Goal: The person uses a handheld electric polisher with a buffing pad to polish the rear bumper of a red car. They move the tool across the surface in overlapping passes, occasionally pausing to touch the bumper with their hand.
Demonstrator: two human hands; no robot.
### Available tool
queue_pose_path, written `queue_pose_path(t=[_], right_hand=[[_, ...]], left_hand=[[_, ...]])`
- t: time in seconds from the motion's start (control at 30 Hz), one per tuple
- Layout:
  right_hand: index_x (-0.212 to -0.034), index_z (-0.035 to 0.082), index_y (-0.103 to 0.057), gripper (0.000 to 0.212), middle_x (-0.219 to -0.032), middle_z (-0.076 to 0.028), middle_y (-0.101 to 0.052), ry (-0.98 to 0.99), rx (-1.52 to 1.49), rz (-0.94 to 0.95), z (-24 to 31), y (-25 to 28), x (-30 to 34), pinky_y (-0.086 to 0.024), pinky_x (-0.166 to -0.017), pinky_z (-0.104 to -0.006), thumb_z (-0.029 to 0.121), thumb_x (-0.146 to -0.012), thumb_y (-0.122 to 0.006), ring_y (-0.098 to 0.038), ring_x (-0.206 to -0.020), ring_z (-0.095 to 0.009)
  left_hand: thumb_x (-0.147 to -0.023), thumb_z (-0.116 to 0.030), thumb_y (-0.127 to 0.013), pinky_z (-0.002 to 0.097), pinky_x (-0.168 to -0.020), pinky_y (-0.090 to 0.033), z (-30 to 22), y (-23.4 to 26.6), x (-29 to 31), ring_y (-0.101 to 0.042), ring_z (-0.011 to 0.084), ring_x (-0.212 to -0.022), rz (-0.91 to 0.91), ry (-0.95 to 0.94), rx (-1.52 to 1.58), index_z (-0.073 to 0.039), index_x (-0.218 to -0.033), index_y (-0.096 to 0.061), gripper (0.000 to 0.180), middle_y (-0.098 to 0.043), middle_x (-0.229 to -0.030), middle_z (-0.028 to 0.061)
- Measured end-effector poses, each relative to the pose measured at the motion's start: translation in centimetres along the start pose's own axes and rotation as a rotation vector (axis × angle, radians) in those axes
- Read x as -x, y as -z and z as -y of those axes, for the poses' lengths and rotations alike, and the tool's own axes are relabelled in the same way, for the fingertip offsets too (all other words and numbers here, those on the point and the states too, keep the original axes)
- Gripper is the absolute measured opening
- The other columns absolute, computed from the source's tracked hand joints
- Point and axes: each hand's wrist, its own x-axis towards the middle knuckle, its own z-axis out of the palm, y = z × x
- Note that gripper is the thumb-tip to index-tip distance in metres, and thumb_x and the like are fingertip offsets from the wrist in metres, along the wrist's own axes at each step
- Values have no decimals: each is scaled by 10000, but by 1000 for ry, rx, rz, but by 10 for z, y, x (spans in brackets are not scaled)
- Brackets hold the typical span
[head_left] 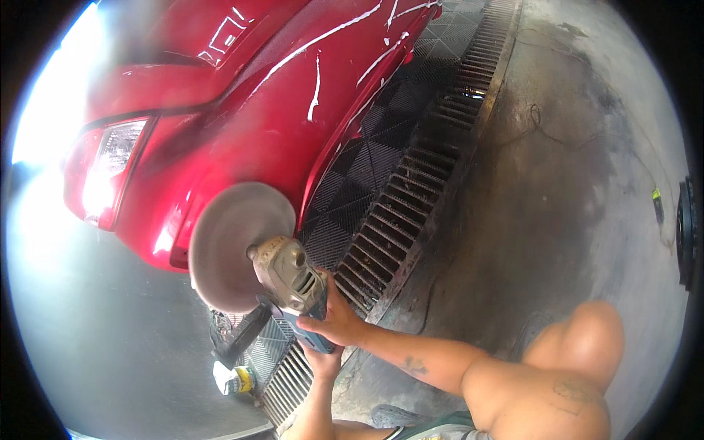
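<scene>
Both my hands are closed round a power polisher point(290, 275) with a worn metal head and a blue body. My right hand point(339, 315) wraps over the body, while my left hand point(323, 359) grips it lower down. A black side handle point(246, 334) sticks out with no hand on it. The polisher's large round grey pad point(231, 249) looks smeared, as if spinning. It overlaps the corner of the red car's bumper point(165, 227); whether it touches the paint I cannot tell. White streaks of paste point(315, 88) lie on the red side panel point(286, 110).
Beside the car runs a metal drain grate point(400, 213) along black ribbed floor tiles point(352, 191). A white, green and yellow package point(235, 379) lies near the grate's lower end. A thin cord point(543, 132) trails over the stained concrete floor point(513, 220) at right.
</scene>
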Motion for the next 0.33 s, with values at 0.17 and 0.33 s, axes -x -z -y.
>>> queue_pose_path(t=[0.17,0.33], right_hand=[[-1723,33,-174,1218,-1574,-228,-503,87,-150,-105,12,15,-19,-386,-1281,-519,595,-923,-900,-496,-1506,-338],[-1693,89,-268,1021,-1602,-178,-498,137,-489,-119,40,48,-59,-392,-1302,-497,499,-987,-882,-485,-1528,-288]], left_hand=[[-716,-250,-1030,471,-1157,-509,-12,0,-22,-653,355,-1322,8,84,-35,39,-1624,-371,1158,-633,-1432,221],[-807,-288,-1013,435,-1227,-456,-105,-6,-51,-624,307,-1393,135,73,-193,27,-1739,-243,1249,-603,-1537,273]])
